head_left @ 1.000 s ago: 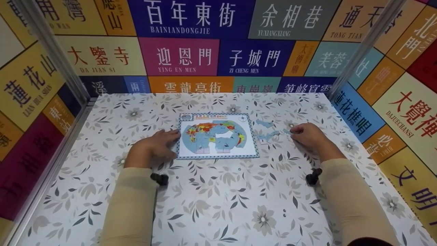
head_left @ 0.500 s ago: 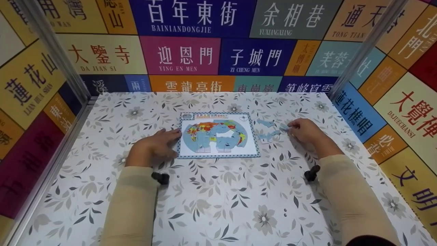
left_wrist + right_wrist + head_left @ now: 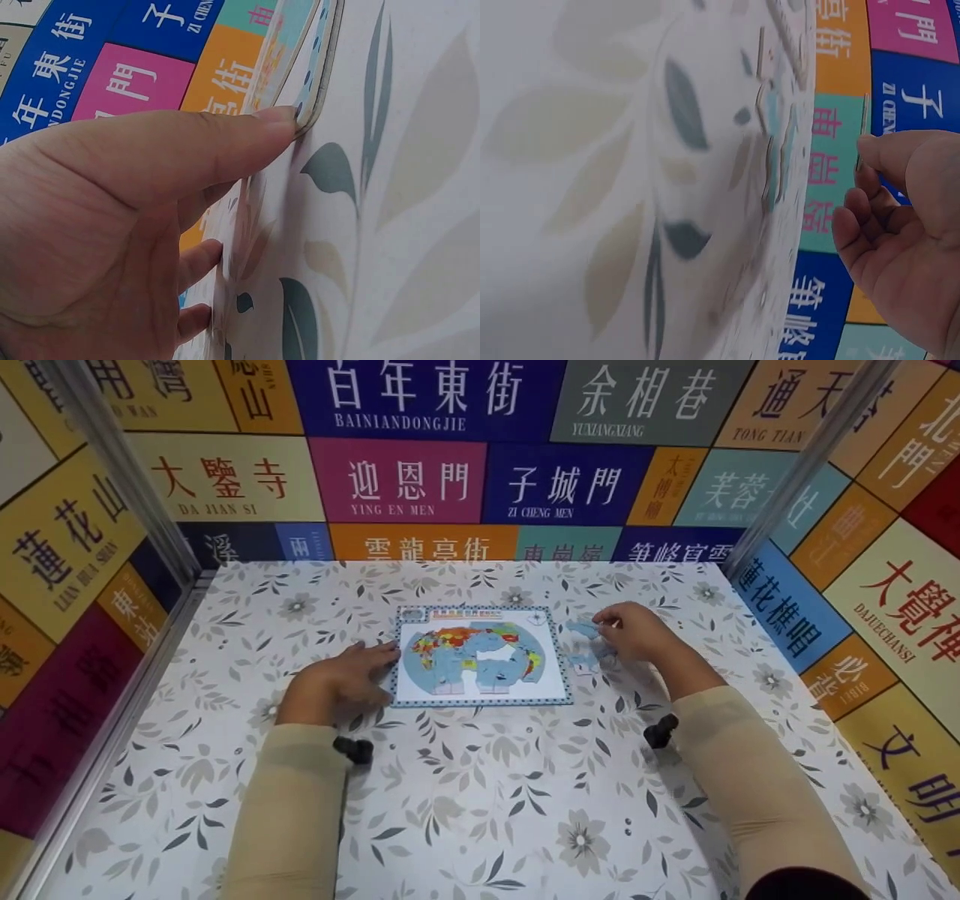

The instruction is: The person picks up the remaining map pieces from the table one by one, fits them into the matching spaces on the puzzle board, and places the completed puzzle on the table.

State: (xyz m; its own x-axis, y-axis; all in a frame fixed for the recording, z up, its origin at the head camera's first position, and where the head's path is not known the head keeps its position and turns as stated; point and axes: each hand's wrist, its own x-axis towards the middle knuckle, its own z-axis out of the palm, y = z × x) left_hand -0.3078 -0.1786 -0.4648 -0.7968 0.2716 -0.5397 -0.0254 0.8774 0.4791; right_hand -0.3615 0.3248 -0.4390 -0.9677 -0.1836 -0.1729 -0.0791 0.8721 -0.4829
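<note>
A world map jigsaw puzzle [image 3: 553, 688] lies mid-table, part of its map filled in and white gaps showing in the blue. My left hand [image 3: 341, 676] is at its left edge with fingers spread; in the left wrist view the thumb [image 3: 225, 142] touches the puzzle's corner. Right of the puzzle, above the table, my right hand [image 3: 641, 634] pinches a puzzle piece [image 3: 865, 120], seen edge-on between thumb and fingers in the right wrist view. Beneath and beside this hand lie loose puzzle pieces [image 3: 584, 664], blue with some pale pink, partly hidden by the fingers.
The table [image 3: 480, 810] has a white cloth with grey leaves and flowers. Panels with Chinese lettering [image 3: 405, 480] stand behind and on both sides, joined by metal posts [image 3: 802, 472]. A small black camera [image 3: 352, 750] is worn at each wrist.
My right hand has lifted and moved left towards the puzzle, over the loose pieces, carrying a piece from the right. My left hand stays at the puzzle's left edge.
</note>
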